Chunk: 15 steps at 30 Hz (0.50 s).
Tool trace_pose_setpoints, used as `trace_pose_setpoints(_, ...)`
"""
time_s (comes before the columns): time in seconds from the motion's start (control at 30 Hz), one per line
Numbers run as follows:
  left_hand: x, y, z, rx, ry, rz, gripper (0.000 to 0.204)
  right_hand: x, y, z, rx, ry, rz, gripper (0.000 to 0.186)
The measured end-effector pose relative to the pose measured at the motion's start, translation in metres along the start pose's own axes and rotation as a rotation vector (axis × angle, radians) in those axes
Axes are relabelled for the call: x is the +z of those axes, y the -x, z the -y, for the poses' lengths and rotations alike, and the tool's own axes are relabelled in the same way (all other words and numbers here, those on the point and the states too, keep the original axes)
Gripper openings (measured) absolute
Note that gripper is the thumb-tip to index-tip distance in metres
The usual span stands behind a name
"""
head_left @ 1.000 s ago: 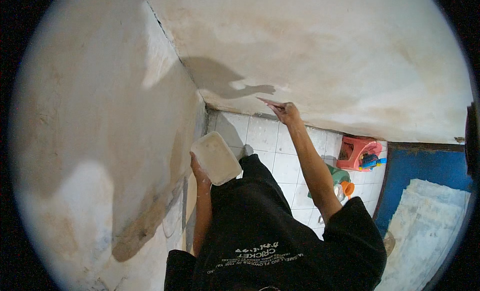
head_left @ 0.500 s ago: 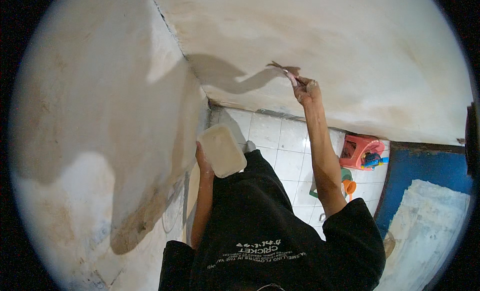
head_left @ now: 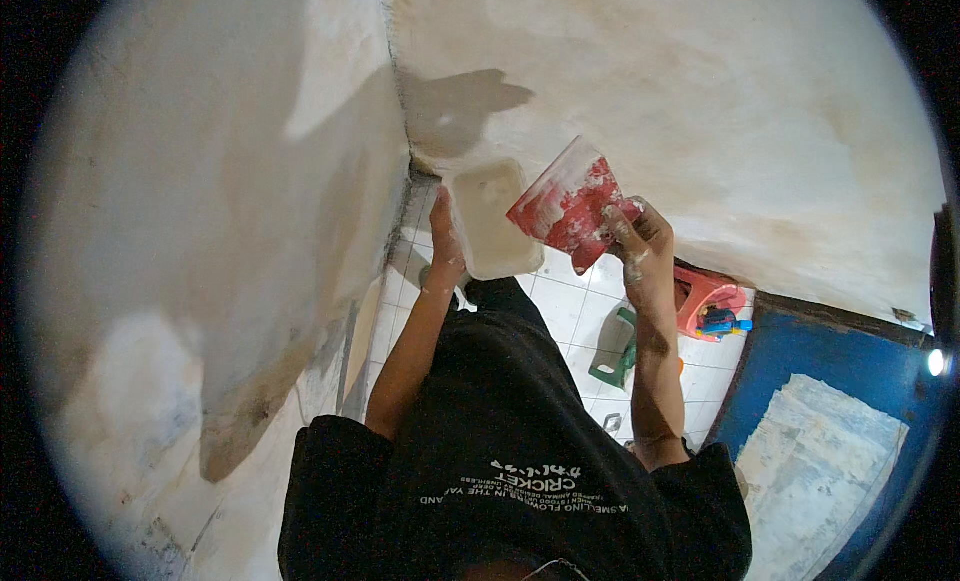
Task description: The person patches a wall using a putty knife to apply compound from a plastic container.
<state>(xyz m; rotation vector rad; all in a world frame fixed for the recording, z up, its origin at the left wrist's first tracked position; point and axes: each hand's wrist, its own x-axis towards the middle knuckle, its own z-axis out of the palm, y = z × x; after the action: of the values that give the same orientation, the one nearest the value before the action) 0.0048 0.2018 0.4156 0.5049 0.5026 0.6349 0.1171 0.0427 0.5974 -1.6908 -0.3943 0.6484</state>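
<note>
Right hand: we see it [head_left: 645, 239] pinching a red scraper [head_left: 572, 209] by its back edge, thumb on the near face.
Left hand: gripping the left side of a pale tub [head_left: 492, 221], its wrist close to the left wall [head_left: 230, 191].
Scraper: tilted, smeared with white paste (some on our fingers too), its left corner overlapping the tub's right edge in our view; we cannot tell whether they touch.
Tub edges: rounded corners, with the wall corner [head_left: 404, 106] just beyond the upper left one.
Room to move: tight on the left; on the right, white floor tiles [head_left: 560, 306] lie open between our dark trousers and a green object [head_left: 615, 356].
Farther right: a pink stool [head_left: 692, 293] by the right wall [head_left: 690, 111], then a blue panel [head_left: 775, 346] with a whitish patch [head_left: 820, 441].
Hidden: the left fingers under the tub, and most of an orange thing [head_left: 681, 365] behind our right forearm.
Hard to make out: the blue item [head_left: 722, 323] at the stool; the panel runs into the dark rim.
</note>
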Motion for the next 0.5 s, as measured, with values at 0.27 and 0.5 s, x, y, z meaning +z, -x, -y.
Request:
trace_pose_setpoints(0.27,0.039,-0.004,0.037,-0.069,0.157,-0.135,0.054,0.026,-0.023,0.018,-0.371,1.024,-0.064,0.013)
trace_pose_setpoints(0.5,0.079,0.015,0.041,-0.068,0.175,-0.186,0.061,0.035,-0.026,0.005,-0.467,1.308,-0.078,0.015)
